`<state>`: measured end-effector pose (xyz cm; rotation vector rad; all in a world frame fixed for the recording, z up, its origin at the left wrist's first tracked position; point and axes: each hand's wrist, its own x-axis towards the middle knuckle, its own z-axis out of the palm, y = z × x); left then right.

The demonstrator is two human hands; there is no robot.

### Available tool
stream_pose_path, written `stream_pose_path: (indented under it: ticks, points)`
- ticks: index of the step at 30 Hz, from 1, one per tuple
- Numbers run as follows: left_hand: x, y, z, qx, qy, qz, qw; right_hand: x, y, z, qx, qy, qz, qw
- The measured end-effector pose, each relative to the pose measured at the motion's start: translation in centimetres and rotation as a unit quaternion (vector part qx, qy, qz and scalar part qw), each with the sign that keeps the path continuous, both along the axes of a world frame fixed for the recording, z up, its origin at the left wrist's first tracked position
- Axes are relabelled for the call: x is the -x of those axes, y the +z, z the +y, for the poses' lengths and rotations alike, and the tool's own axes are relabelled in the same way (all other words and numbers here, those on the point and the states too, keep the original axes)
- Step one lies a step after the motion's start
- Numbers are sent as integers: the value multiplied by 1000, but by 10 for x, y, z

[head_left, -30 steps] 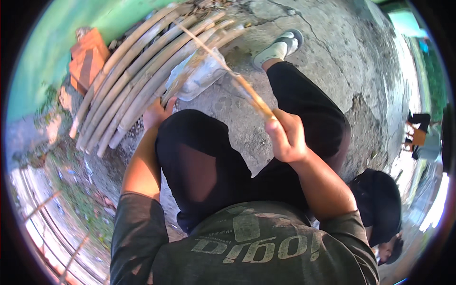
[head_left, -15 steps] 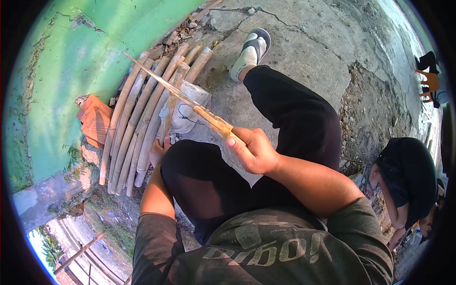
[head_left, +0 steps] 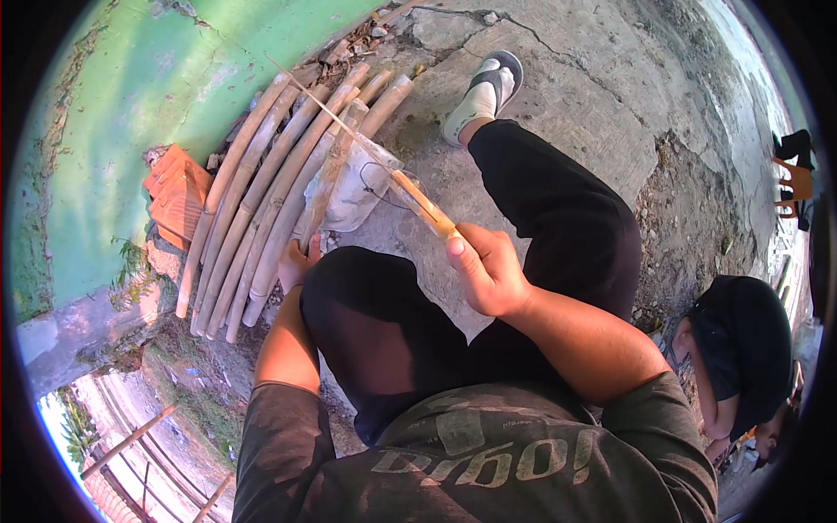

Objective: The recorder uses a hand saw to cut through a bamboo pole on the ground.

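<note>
My right hand [head_left: 488,270] is closed round the yellowish wooden handle of a long, thin-bladed tool [head_left: 420,199]. Its narrow blade slants up and left across the bamboo, seen nearly edge-on, so I cannot tell a saw from a long knife. Beside my left knee, my left hand [head_left: 298,264] grips the near end of a bamboo piece [head_left: 331,170], partly hidden by the knee. That piece lies over the right side of a row of several cut bamboo poles [head_left: 253,187]. Behind its far part rests a whitish sack-like bundle [head_left: 362,187].
A green wall [head_left: 113,148] borders the left, with orange tiles [head_left: 177,196] stacked against it. My sandalled foot [head_left: 484,94] rests on cracked concrete [head_left: 584,113]. A person in dark clothes [head_left: 745,349] crouches at the right; an orange chair [head_left: 793,183] stands farther off.
The blade has turned more edge-on and steeper, and my right hand has shifted slightly right. My left hand has moved slightly up with the bamboo piece. The view has also shifted a little.
</note>
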<state>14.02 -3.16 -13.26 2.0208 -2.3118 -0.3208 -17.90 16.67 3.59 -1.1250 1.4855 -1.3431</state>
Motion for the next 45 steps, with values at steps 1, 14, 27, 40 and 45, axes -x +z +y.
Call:
stream_pose_path:
  ticks: [1,14,27,40,45]
  points:
    - [-1,-2,-3,-3,12,1,1000,-2,-1,-1,5,-3,-10,1000]
    - [0,12,5,2,24,27,999,-8,-1,17,7,38,-48,998]
    - [1,16,9,14,15,44,999,-23,19,9,-80,40,-17,996]
    - [-1,12,12,34,2,54,998,-27,28,20,-110,45,68,991]
    - [-1,10,12,52,-5,47,998,-37,34,22,-113,41,112,986]
